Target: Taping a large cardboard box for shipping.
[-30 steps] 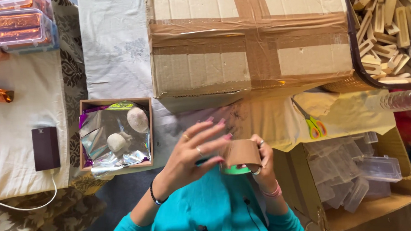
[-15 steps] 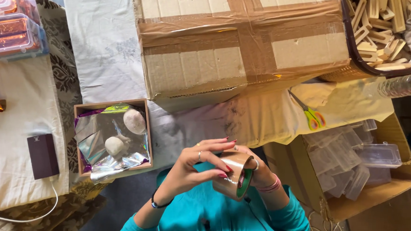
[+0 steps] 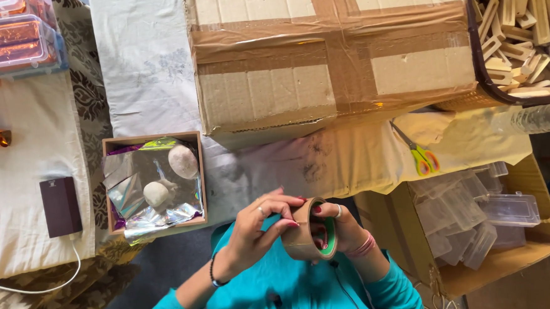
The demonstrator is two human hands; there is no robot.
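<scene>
I hold a roll of brown packing tape [image 3: 303,240] with a green inner core in front of my teal top. My right hand [image 3: 345,229], with a ring and pink bangles, grips the roll from the right, its fingers inside the core. My left hand [image 3: 260,226], with a ring and a black wrist band, rests its fingertips on the roll's outer brown face. Just beyond my hands stands a large cardboard box [image 3: 330,57] sealed with crossed brown tape.
A small open box [image 3: 154,178] with shiny foil and two pale round lumps sits to the left, beside a dark power bank [image 3: 61,206] on a cable. Green-handled scissors [image 3: 417,153] lie at the right. A carton of clear plastic cases [image 3: 485,215] and a basket of wooden pieces [image 3: 519,42] are farther right.
The tape roll has turned in my hands from lying flat to standing on edge with its green core showing. My left fingers have slid onto its outer face.
</scene>
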